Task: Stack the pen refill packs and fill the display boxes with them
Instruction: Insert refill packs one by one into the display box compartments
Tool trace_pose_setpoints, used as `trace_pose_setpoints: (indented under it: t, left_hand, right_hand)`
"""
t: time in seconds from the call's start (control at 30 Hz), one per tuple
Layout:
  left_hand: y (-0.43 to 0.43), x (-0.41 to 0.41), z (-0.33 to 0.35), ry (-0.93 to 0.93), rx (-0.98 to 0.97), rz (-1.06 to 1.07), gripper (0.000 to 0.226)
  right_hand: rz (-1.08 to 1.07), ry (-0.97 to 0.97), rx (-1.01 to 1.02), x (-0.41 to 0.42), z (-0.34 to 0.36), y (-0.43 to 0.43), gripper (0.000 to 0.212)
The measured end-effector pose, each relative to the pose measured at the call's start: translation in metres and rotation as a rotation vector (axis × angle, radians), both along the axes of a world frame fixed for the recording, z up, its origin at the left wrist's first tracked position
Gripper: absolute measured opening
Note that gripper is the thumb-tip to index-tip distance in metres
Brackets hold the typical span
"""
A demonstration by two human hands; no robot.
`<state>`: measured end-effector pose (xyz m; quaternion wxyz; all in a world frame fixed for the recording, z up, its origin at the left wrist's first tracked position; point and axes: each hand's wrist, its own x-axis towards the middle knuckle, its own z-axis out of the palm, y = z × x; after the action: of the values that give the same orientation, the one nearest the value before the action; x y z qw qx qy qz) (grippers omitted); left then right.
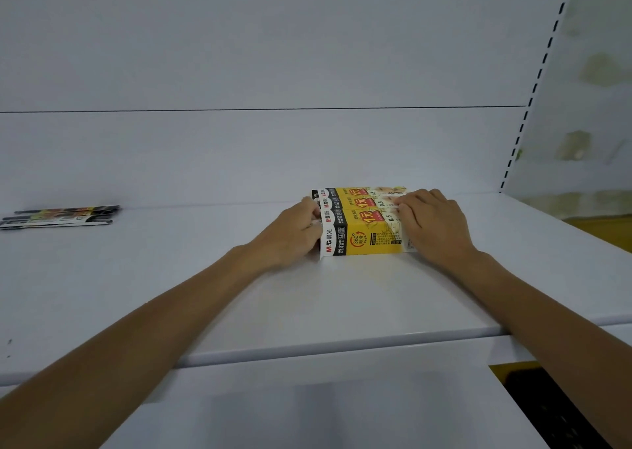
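White shelf [171, 277] meets a back panel [239, 55] and slotted upright [538, 73].

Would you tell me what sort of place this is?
Probably a shop's stationery section: a white shelf with a slotted upright beside it, yellow display boxes printed with a price, and loose pen refill packs lying at the left.

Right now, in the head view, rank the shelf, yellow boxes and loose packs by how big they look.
1. shelf
2. yellow boxes
3. loose packs
Boxes and packs lie about equally far back, so nearness hardly skews this.
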<state>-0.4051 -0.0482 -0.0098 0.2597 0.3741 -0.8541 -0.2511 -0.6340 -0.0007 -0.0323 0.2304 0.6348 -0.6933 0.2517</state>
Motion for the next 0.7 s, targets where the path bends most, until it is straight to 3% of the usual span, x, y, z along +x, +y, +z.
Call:
trace_pose_setpoints:
  t: [0.07, 0.17, 0.23, 0.33, 0.43, 0.6, 0.7]
  left_hand:
    - [0.0, 0.001, -0.001, 0.042, -0.015, 0.013, 0.015]
    - [-0.004, 0.016, 0.0, -0.116, -0.325, 0.189, 0.035]
    - [0.0, 0.031, 0.003, -0.137, -0.438, 0.365, 0.032]
    - [0.006, 0.052, 0.0, -0.089, -0.231, 0.501, 0.019]
    - [0.008, 0.06, -0.006, 0.064, -0.043, 0.449, 0.005]
    - [0.012, 0.047, -0.005, 0.202, -0.074, 0.424, 0.008]
    - [0.015, 0.034, -0.001, 0.152, -0.081, 0.387, 0.016]
  right_hand:
    - [-0.003, 0.014, 0.001, 0.0, 0.0, 0.001, 0.072]
    - [-0.014, 0.012, 0.0, 0.001, 0.0, -0.001, 0.065]
    - [-0.011, -0.012, -0.018, 0.0, 0.0, -0.001, 0.067]
    - [0.008, -0.078, -0.055, 0.001, 0.001, -0.002, 0.064]
    - [0.021, -0.135, -0.057, 0.002, 0.002, -0.002, 0.05]
    - [0.027, -0.141, -0.068, 0.001, 0.001, -0.001, 0.045]
    - [0.026, -0.141, -0.053, 0.001, 0.002, -0.001, 0.046]
